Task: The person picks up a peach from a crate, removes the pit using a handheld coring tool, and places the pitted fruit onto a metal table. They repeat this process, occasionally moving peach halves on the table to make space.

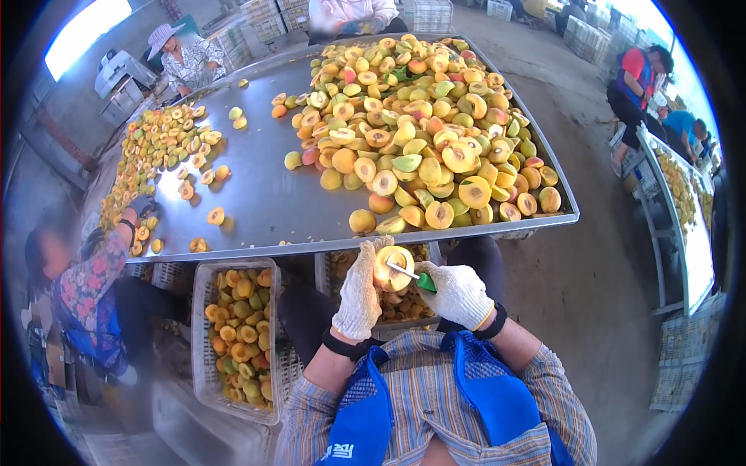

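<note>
My left hand (pixel 360 289), in a white knit glove, holds a halved peach (pixel 393 268) with its cut face turned up, just off the table's front edge. My right hand (pixel 458 295), gloved too, is closed around the green handle of a small pitting tool (pixel 425 282). The tool's metal shaft lies across the cut face of the peach, at its middle. Beyond my hands, a large heap of halved peaches (pixel 427 132) covers the right part of the metal table (pixel 264 163).
A white crate (pixel 199 342) of peach halves stands at the lower left; another (pixel 322 272) is below my hands, partly hidden. A smaller peach pile (pixel 155 144) lies at the table's left. Co-workers sit at the left and far sides. Another table (pixel 695 241) stands at right, with people near it.
</note>
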`<move>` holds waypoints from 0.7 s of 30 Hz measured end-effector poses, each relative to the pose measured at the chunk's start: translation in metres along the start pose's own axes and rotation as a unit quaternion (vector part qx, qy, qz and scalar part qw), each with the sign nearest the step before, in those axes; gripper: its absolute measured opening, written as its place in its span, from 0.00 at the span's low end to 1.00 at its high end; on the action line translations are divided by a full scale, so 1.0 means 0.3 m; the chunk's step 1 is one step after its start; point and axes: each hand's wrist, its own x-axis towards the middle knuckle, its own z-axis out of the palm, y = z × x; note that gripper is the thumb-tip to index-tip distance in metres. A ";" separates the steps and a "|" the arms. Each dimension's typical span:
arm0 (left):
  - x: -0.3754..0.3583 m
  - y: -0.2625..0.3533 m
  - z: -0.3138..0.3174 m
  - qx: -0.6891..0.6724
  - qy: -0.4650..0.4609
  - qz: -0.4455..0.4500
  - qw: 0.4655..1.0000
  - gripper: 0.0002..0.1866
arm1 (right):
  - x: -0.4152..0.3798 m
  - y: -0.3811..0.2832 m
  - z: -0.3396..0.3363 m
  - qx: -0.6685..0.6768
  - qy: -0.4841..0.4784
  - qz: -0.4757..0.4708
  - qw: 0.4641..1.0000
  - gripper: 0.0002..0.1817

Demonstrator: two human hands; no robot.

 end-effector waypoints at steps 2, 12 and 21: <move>-0.003 0.014 -0.032 0.002 -0.016 -0.043 0.999 0.29 | 0.004 -0.002 0.001 0.046 -0.009 0.026 0.999 0.15; -0.007 0.115 -0.151 -0.097 -0.211 -0.015 0.973 0.42 | -0.013 0.053 -0.108 0.375 -0.053 0.256 0.889 0.24; -0.062 0.049 -0.077 -0.048 -0.097 0.036 0.994 0.30 | -0.023 0.510 -0.865 0.530 0.482 0.109 0.690 0.13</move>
